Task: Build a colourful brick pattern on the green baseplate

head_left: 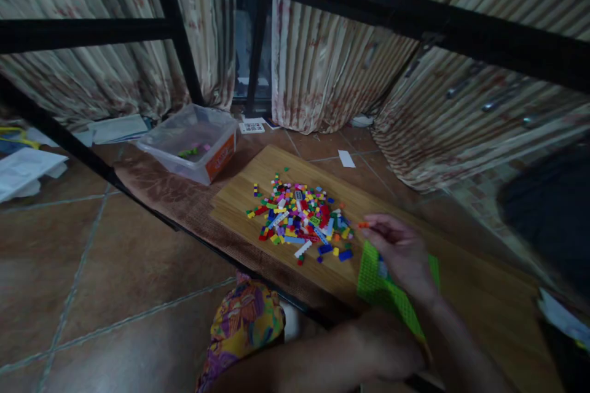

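We see our right hand [400, 252] just right of centre in the lower half of the frame, fingers pinched shut on a tiny orange plastic brick [364, 225] held at the right edge of the heap of small multicoloured plastic bricks [302, 221]. The heap lies in the middle of the frame on a light wooden board [258, 178].

Beneath that hand rests a bright green studded plastic baseplate [371, 282], flat on the board's lower right part. Our left hand [391, 350] sits at the bottom of the frame against the baseplate's near edge; we cannot tell how far its fingers are curled or whether they grasp the plate.

In the upper left of the frame stands a clear plastic tub with an orange label [191, 142], with a few bricks inside.
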`<state>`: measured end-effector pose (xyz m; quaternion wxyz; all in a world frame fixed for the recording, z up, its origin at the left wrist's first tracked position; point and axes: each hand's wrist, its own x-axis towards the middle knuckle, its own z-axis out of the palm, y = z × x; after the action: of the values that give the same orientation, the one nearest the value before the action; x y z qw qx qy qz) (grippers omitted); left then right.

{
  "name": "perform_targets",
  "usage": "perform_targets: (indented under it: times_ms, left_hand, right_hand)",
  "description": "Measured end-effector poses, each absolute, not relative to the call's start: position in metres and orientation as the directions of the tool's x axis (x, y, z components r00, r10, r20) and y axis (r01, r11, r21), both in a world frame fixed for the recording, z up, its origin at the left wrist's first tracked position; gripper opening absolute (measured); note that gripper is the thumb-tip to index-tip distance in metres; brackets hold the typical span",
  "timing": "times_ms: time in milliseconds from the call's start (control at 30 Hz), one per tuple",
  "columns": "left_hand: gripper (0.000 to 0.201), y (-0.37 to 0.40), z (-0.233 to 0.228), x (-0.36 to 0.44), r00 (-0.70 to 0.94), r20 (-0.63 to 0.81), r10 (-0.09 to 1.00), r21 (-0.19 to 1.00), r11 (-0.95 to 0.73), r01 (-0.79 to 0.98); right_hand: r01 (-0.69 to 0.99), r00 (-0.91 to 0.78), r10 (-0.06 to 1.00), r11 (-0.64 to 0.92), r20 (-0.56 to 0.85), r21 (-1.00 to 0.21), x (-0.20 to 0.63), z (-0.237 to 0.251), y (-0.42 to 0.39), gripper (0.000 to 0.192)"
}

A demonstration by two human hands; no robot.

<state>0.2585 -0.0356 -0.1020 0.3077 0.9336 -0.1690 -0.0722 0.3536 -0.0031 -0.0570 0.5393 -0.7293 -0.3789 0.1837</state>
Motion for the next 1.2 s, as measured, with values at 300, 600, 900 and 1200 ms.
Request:
perform_targets:
  times_ms: [300, 600, 900, 1200]
  left_hand:
    - [0.012, -0.026, -0.105, 0.257, 0.958, 0.104, -0.268, 0.408, -0.866, -0.287]
    - [0.009, -0.025, -0.118, 0.261, 0.949, 0.150, -0.279, 0.367, -0.875, -0.315]
    - [0.007, -0.031, -0.118, 0.262, 0.954, 0.106, -0.281, 0.384, -0.873, -0.300]
    - [0.015, -0.034, -0.124, 0.268, 0.933, 0.087, -0.348, 0.442, -0.826, -0.349]
  right_hand:
    - [0.198, 0.899, 0.433, -0.273, 0.063, -0.941, 0.440, -0.075, -0.113, 0.029]
    - [0.205, 0.862, 0.506, -0.315, 0.019, -0.927, 0.424, -0.094, -0.113, 0.034]
    - [0.353, 0.736, 0.676, -0.341, 0.033, -0.872, 0.404, -0.114, -0.101, 0.029]
    - [0.717, 0.301, 0.936, -0.095, 0.184, -0.691, 0.340, -0.074, 0.024, 0.017]
